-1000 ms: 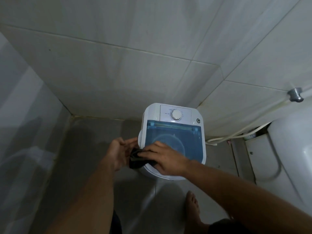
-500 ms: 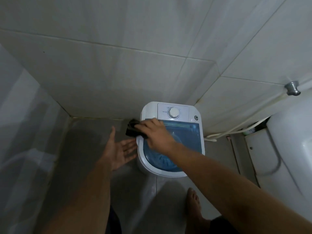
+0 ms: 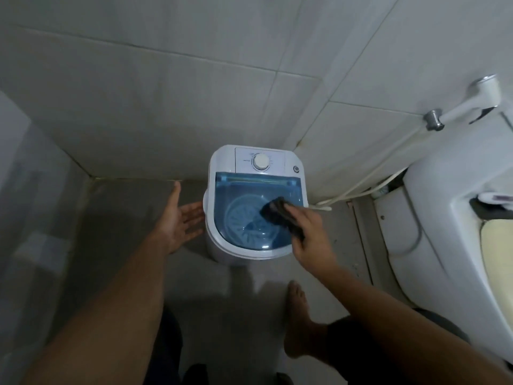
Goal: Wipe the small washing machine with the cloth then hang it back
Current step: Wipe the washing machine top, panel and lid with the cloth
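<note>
The small white washing machine (image 3: 222, 159) stands on the floor in the corner, with a see-through blue lid and a white dial at its back. My right hand (image 3: 312, 234) presses a dark cloth (image 3: 280, 213) flat onto the right part of the blue lid. My left hand (image 3: 180, 220) hovers palm-up and open just left of the machine, holding nothing and apart from its side.
Tiled walls (image 3: 166, 93) close in behind and to the right of the machine. A white toilet (image 3: 444, 218) fills the right side, with a hose (image 3: 366, 187) and a metal wall fitting (image 3: 433, 119) above it. My bare foot (image 3: 297, 315) stands on the wet floor in front.
My right hand has slid the cloth from the lid's back-left corner across to its right side. My left hand let go of the cloth earlier and stays open beside the machine.
</note>
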Tool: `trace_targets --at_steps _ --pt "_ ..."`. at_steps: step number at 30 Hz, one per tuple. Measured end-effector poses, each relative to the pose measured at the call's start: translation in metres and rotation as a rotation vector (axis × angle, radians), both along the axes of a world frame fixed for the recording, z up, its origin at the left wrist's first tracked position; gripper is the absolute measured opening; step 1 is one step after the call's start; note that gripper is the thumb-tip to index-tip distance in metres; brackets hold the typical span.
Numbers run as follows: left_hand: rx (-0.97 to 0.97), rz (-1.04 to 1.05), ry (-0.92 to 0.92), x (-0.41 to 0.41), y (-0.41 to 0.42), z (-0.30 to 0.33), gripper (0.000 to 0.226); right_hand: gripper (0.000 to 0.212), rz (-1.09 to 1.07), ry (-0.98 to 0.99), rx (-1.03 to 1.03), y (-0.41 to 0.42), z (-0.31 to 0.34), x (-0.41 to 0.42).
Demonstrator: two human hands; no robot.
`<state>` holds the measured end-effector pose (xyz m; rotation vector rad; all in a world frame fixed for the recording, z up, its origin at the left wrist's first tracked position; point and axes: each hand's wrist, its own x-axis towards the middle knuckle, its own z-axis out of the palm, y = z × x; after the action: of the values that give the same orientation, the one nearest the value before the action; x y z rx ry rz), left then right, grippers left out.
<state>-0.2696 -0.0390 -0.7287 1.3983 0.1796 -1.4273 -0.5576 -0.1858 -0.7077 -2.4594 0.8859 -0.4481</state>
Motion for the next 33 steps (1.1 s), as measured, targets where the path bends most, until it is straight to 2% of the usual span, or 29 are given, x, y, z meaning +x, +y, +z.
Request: trace_targets --at_steps 3,7,12,15,20,22,25,29,30,31,33 --pt "-0.001 -0.014 -0.025 -0.004 0.001 0.003 0.089 0.066 -0.299 -0.011 0.038 -0.023 -0.016 -0.002" --pt "0.013 -0.026 -0.052 -0.003 -0.001 0.002 0.091 0.071 -0.344 0.024 -0.005 0.028 -0.036 0.005" --pt "0.026 -0.045 -0.059 0.001 -0.003 -0.001 0.093 0.081 -0.24 0.085 0.003 0.084 -0.049 0.02" --pt "0.019 -0.059 -0.053 0.002 -0.002 -0.001 0.097 0.077 -0.133 0.134 0.009 0.106 -0.049 0.036" --pt "-0.003 0.026 0.005 0.022 0.015 -0.004 0.102 0.071 0.397 0.266 -0.064 0.145 -0.048 0.091" --pt "-0.022 0.043 0.028 0.027 0.02 -0.007 0.105 0.069 0.448 0.213 -0.082 0.148 -0.045 0.091" --pt "-0.016 0.005 0.042 0.024 0.011 -0.007 0.104 0.078 0.217 0.058 -0.095 0.122 -0.028 0.065" --pt "-0.021 -0.063 0.043 0.01 -0.006 -0.005 0.097 0.069 -0.492 -0.081 -0.031 0.052 -0.029 0.002" --pt "-0.027 -0.075 0.032 0.007 -0.007 -0.004 0.095 0.067 -0.605 -0.072 0.001 0.042 -0.033 -0.007" --pt "-0.03 -0.082 0.023 0.006 -0.008 -0.004 0.093 0.067 -0.645 -0.053 0.011 0.039 -0.036 -0.01" --pt "-0.017 -0.077 0.022 0.007 -0.006 -0.005 0.094 0.068 -0.575 -0.007 -0.03 0.054 -0.043 0.001"
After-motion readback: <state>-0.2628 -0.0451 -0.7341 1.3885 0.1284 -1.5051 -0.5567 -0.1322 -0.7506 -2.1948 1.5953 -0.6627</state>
